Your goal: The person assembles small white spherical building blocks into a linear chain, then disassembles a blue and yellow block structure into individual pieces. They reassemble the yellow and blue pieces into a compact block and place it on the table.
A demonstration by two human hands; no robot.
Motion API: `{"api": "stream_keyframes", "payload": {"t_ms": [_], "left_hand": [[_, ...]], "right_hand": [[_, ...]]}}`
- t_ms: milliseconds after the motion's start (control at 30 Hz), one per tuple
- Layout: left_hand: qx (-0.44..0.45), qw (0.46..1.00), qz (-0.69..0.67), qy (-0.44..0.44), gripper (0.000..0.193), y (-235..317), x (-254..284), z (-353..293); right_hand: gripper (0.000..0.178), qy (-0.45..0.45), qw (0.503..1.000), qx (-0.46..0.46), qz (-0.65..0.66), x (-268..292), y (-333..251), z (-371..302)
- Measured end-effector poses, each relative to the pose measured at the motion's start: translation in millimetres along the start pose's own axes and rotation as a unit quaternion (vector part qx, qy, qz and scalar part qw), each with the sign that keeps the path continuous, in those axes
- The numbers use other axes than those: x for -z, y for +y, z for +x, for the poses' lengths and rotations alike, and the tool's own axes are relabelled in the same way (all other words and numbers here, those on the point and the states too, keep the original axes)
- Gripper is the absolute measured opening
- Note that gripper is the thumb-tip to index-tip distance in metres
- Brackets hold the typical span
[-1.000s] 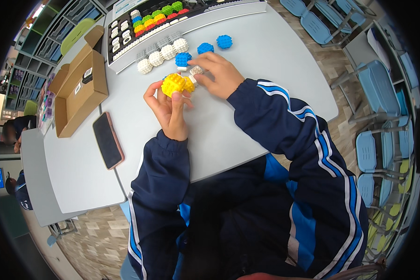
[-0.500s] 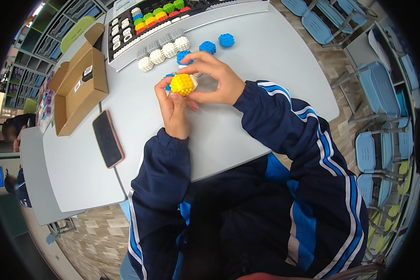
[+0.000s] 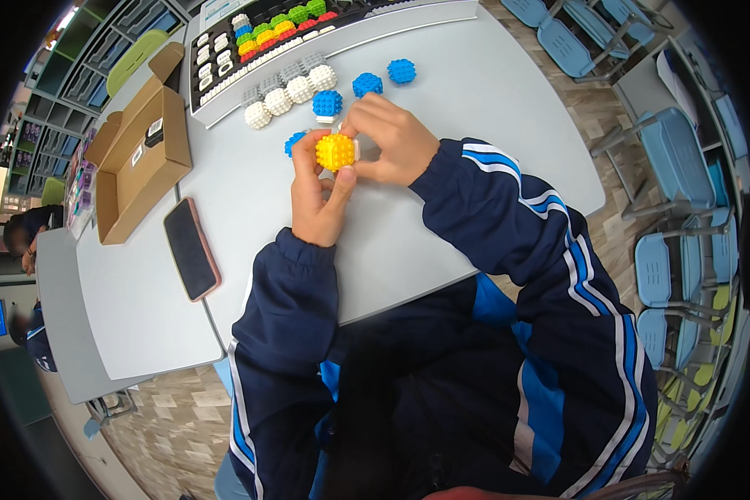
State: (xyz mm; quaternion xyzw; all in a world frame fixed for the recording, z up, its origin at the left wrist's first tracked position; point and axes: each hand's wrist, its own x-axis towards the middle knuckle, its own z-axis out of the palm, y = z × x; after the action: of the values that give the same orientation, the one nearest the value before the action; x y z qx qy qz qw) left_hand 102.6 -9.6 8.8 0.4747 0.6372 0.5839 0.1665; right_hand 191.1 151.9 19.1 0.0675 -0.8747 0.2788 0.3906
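1. A yellow studded ball [image 3: 335,153] is held just above the table [image 3: 492,108], in front of the person; its far side and underside are hidden.
2. The left hand [image 3: 317,204] grips it between thumb and fingers; some of these fingers are out of sight behind the ball.
3. At the ball's right side sits a white piece [image 3: 357,150], partly covered, its full shape hard to make out. The right hand [image 3: 396,142] pinches it, thumb on the near side and index finger on the far side; the other fingers are curled and partly hidden.
4. Just beyond the hands stands a blue ball [image 3: 327,103] with white under it. Another blue ball [image 3: 294,144] is partly hidden by the left hand.
5. Farther off lie two more blue balls [image 3: 367,84] and a row of white balls [image 3: 277,102], with grey pieces [image 3: 292,71] behind.
6. A white tray [image 3: 392,27] with a black insert holds green, yellow, red, blue and white pieces; the upper edge of the view cuts it off.
7. To the left, an open cardboard box [image 3: 168,158] contains a small dark item [image 3: 155,131], too small to identify. A phone [image 3: 192,250] lies nearer.
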Motion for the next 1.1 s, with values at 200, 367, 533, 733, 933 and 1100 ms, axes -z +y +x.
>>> {"api": "stream_keyframes", "payload": {"t_ms": [200, 367, 533, 733, 933, 1100], "left_hand": [[0.037, 0.998, 0.035, 0.028, 0.046, 0, -1, -1], [0.013, 0.998, 0.03, 0.053, 0.041, -11, -1, -2], [0.02, 0.996, 0.074, 0.055, 0.041, 5, -3, -3], [0.03, 0.989, 0.136, 0.054, 0.041, 18, 0, -6], [0.012, 0.978, 0.189, 0.084, 0.036, 17, -3, -7], [-0.034, 0.964, 0.239, 0.11, 0.026, 14, 1, -6]], "right_hand": [[0.031, -0.012, 0.999, -0.019, -0.032, -2, -9, -2], [0.032, 0.001, 0.999, -0.006, -0.037, -7, -9, -2], [0.029, 0.026, 0.999, 0.018, -0.039, -11, -8, -3], [0.026, 0.014, 0.997, 0.065, -0.027, -5, -13, 0], [0.026, -0.003, 0.997, 0.07, -0.009, -10, -14, -3], [0.022, -0.03, 0.997, 0.071, 0.024, -16, -13, -5]]}}
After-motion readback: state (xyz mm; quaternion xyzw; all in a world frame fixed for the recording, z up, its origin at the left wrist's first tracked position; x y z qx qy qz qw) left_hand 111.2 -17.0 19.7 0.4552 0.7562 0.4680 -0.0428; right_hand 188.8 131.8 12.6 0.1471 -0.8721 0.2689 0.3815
